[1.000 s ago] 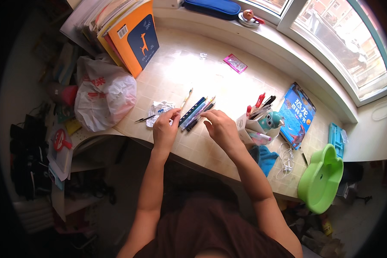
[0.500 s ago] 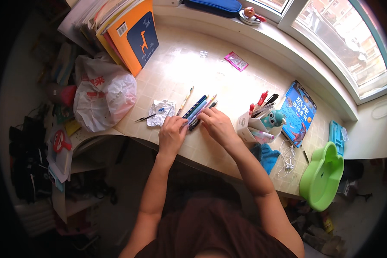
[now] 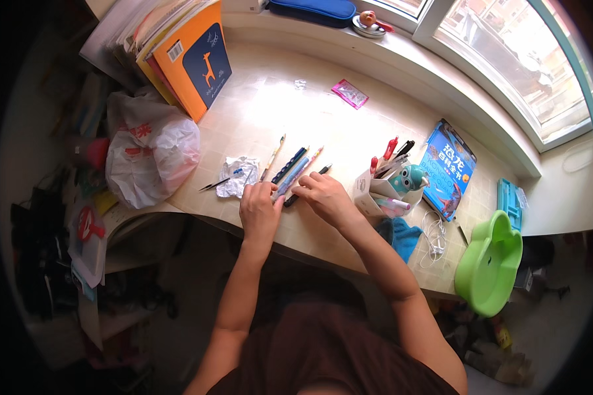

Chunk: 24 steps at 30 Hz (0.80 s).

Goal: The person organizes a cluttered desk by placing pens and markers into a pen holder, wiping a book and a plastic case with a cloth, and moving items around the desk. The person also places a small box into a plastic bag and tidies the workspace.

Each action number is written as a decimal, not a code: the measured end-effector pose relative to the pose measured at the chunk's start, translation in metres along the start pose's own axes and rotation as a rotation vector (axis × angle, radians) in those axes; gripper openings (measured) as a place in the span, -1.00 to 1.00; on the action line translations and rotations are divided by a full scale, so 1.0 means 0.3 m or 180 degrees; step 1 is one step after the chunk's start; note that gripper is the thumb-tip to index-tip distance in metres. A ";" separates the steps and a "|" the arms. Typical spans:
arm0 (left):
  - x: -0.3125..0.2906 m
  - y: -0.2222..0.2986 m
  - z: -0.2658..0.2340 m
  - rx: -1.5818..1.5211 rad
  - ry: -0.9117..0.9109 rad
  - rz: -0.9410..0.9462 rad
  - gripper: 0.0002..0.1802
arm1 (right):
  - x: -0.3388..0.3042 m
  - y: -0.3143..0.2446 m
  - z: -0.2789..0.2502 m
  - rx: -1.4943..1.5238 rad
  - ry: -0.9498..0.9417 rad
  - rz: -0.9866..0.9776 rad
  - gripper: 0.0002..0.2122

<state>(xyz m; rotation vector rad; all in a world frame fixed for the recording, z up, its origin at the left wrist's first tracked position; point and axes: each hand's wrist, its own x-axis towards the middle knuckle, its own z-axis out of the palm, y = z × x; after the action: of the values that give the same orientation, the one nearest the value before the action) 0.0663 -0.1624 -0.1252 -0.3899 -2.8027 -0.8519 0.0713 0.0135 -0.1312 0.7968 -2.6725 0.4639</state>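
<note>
The row of pens lies slanting on the pale desk, near its front edge, with the far tips pointing away from me and a little to the right. I make out a dark blue one with pale dots, lighter bluish barrels close beside it, and a black pen set slightly apart on the right side. My left hand is at the near left end of the row, its fingers bent and close together; from here I cannot tell whether they pinch a barrel or merely rest against it. My right hand comes in from the other side, fingers curled over the black pen near its middle, and I cannot tell whether they are clamped on it. Just left of the row lies a slim light-coloured brush, then a crumpled silvery sheet with a thin dark stick reaching past its left edge. Right of my right hand stands a white pen holder with a teal big-eyed figure at its side. Past that I see a blue cloth, a white cable, a blue book and a green basin at the desk's right edge. Farther out, a white plastic bag sits left, below an upright orange book, and a pink packet lies toward the window.
</note>
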 end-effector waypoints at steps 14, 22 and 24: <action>0.020 0.023 -0.103 -0.2560 0.0334 -0.0224 -0.78 | -0.161 -0.146 -0.206 0.1811 0.2621 0.0086 -0.59; 0.038 0.202 -0.113 -0.3969 0.0088 0.0210 -0.75 | -0.261 -0.071 -0.472 0.2107 0.4747 0.1521 -0.44; 0.049 0.233 -0.098 -0.3851 -0.0058 0.0169 -0.74 | -0.279 -0.046 -0.516 0.2229 0.4899 0.1801 -0.45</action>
<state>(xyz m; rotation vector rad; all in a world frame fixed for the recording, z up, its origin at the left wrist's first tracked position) 0.0763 -0.1202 -0.0613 -0.5870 -1.9175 -2.4158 0.1771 0.1022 -0.0210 -0.2703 -1.1602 1.4201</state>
